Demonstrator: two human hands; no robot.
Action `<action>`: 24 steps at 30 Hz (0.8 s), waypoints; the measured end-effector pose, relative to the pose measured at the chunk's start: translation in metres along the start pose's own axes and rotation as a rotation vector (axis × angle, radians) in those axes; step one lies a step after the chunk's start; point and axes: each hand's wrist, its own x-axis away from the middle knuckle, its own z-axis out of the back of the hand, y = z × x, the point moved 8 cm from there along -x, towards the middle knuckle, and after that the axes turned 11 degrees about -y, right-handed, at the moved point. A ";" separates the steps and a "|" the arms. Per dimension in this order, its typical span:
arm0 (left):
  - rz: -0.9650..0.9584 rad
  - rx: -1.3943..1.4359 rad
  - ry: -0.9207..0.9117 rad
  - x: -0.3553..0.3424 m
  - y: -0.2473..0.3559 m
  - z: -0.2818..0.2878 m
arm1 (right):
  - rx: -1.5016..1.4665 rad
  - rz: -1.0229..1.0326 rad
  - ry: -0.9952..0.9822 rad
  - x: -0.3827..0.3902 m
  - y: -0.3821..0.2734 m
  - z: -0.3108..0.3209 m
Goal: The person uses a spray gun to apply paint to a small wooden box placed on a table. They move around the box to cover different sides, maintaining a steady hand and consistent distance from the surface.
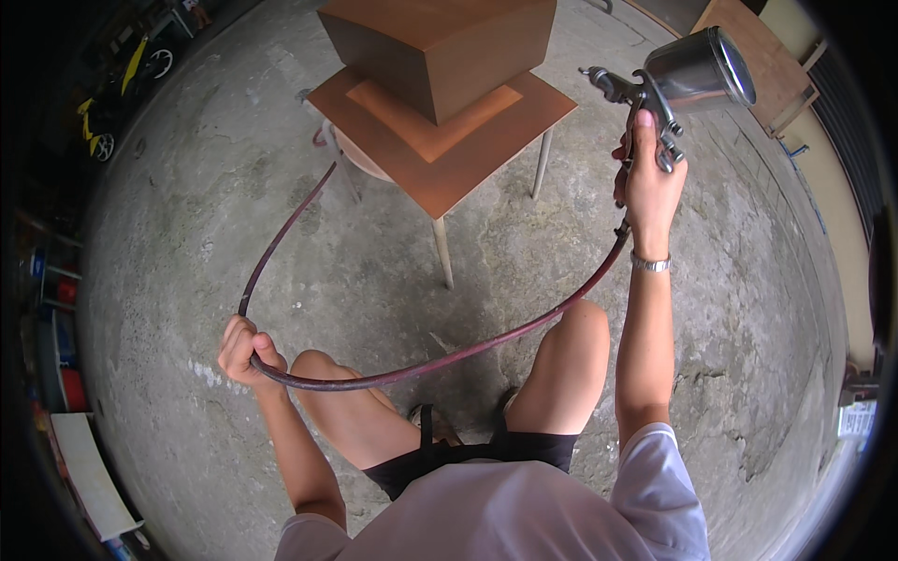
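My right hand (652, 187) is wrapped round the handle of a metal spray gun (645, 93), held up at the right with its nozzle toward the left. A silver paint cup (700, 70) is fixed on the gun. From the handle a dark red air hose (449, 355) sags across my knees. My left hand (248, 351) grips this hose at the left. In front of me a brown box (440, 56) rests on a square brown board (440, 182), both with a matte surface. The nozzle is to the right of the box and apart from it.
The board lies on a stool with thin pale legs (442, 252), standing on a worn concrete floor (187, 234). Beyond my left hand the hose runs back under the stool. Yellow wheeled items (122, 98) stand far left; a wooden panel (756, 61) leans far right.
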 end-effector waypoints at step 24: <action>-0.007 0.022 0.068 0.001 -0.009 0.027 | -0.246 -0.090 -0.298 0.104 -0.026 -0.032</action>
